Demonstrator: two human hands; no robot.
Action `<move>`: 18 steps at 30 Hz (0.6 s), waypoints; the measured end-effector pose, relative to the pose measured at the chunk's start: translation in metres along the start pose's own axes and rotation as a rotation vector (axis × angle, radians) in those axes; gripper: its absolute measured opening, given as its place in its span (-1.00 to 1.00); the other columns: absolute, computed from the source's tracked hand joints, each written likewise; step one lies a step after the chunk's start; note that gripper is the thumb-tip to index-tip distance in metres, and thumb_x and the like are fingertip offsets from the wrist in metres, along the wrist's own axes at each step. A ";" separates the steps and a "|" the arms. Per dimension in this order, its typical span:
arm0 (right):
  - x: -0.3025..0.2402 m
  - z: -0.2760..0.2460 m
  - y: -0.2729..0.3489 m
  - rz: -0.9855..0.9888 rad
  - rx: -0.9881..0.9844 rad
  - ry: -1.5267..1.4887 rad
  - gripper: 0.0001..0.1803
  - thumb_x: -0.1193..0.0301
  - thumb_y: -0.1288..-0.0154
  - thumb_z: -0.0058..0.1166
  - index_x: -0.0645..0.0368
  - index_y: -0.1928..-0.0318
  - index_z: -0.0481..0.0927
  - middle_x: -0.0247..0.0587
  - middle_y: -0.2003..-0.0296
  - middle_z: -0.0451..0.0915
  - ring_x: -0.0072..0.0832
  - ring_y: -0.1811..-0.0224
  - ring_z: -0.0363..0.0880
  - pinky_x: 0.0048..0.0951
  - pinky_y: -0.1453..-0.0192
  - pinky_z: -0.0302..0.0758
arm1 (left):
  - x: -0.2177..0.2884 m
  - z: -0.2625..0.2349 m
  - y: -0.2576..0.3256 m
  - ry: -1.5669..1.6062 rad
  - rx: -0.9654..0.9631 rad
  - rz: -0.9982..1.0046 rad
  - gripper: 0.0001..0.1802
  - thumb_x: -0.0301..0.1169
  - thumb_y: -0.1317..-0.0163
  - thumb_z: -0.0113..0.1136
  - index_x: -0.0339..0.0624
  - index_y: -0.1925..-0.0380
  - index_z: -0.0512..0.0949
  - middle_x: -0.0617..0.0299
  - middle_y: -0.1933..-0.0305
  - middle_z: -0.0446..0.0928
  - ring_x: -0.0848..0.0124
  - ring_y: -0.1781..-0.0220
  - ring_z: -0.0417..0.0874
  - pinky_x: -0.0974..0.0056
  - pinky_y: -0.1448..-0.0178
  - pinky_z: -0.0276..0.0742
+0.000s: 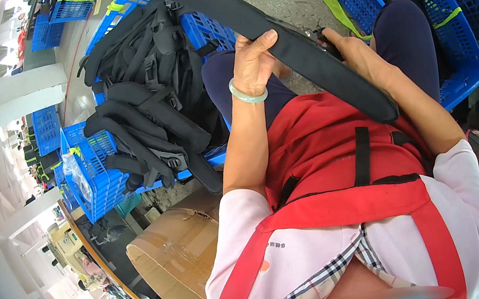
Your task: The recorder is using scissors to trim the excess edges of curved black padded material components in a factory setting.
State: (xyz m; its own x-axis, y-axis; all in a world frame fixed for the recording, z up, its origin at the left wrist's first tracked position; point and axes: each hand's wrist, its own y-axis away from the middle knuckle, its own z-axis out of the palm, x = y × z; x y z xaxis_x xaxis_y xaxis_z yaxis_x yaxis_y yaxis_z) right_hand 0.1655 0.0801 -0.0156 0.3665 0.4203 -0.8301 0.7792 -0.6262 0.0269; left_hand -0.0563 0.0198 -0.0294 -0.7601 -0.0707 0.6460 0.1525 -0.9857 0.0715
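Head view: long black strap (312,59) (padded).

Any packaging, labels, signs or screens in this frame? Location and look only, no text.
Brown cardboard box: lower left beside the person, taped top, flap partly open.
Clear plastic bag: hanging on the side of a blue plastic crate, crumpled, see-through.
Small printed mark: on the pale pink sleeve, tiny and dark.
No signs or screens that can be made out.
The left hand and right hand hold a long black padded strap, which bears no label.
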 end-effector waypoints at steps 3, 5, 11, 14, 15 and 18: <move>0.002 0.002 -0.001 -0.016 0.048 0.023 -0.64 0.53 -0.10 0.15 0.30 0.10 0.36 0.31 0.34 0.56 0.20 0.16 0.51 -0.03 0.18 0.42 | -0.003 0.001 0.002 0.011 -0.017 -0.030 -0.80 -0.71 -0.10 0.25 -0.19 0.31 0.63 0.21 0.27 0.66 0.36 0.21 0.68 0.23 0.01 0.61; 0.001 0.003 -0.002 0.009 0.039 0.008 -0.66 0.53 -0.10 0.16 0.30 0.12 0.37 0.31 0.34 0.55 0.19 0.15 0.51 -0.03 0.19 0.42 | -0.004 0.001 0.001 0.033 -0.022 -0.041 -0.81 -0.70 -0.11 0.25 -0.19 0.30 0.63 0.20 0.26 0.66 0.36 0.20 0.68 0.23 0.01 0.61; 0.020 0.016 -0.003 0.110 0.023 -0.138 -0.71 0.53 -0.11 0.16 0.29 0.14 0.43 0.23 0.39 0.56 0.03 0.27 0.58 -0.22 0.21 0.46 | -0.010 0.003 -0.003 0.095 -0.008 -0.064 -0.82 -0.67 -0.14 0.25 -0.22 0.25 0.61 0.18 0.20 0.64 0.32 0.14 0.67 0.20 -0.02 0.60; 0.032 0.025 -0.007 0.103 0.032 -0.360 -0.74 0.58 -0.14 0.12 0.31 0.13 0.45 0.01 0.39 0.58 -0.23 0.30 0.59 -0.38 0.21 0.45 | -0.011 0.002 -0.004 0.090 -0.034 -0.099 -0.80 -0.62 -0.16 0.25 -0.21 0.19 0.59 0.18 0.13 0.63 0.30 0.07 0.64 0.17 -0.10 0.56; 0.037 0.025 -0.008 0.093 0.054 -0.516 -0.75 0.61 -0.15 0.09 0.31 0.12 0.45 -0.13 0.37 0.58 -0.37 0.29 0.58 -0.46 0.20 0.44 | -0.011 0.001 -0.004 0.073 -0.054 -0.124 -0.77 -0.59 -0.18 0.25 -0.21 0.15 0.59 0.18 0.08 0.61 0.29 0.01 0.62 0.13 -0.16 0.53; 0.041 0.003 -0.017 0.096 0.150 -0.466 -0.77 0.66 -0.15 0.04 0.31 0.14 0.45 -0.29 0.31 0.53 -0.50 0.23 0.56 -0.52 0.15 0.44 | -0.009 -0.003 -0.002 0.052 -0.042 -0.130 -0.77 -0.58 -0.17 0.25 -0.21 0.14 0.59 0.17 0.06 0.60 0.29 0.01 0.61 0.13 -0.16 0.52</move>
State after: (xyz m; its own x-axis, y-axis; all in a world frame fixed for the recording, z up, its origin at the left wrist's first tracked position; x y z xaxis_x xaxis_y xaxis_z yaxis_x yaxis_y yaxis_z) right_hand 0.1659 0.1060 -0.0519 0.1403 0.0395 -0.9893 0.6586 -0.7498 0.0635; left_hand -0.0517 0.0216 -0.0381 -0.8034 0.0515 0.5932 0.0248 -0.9925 0.1197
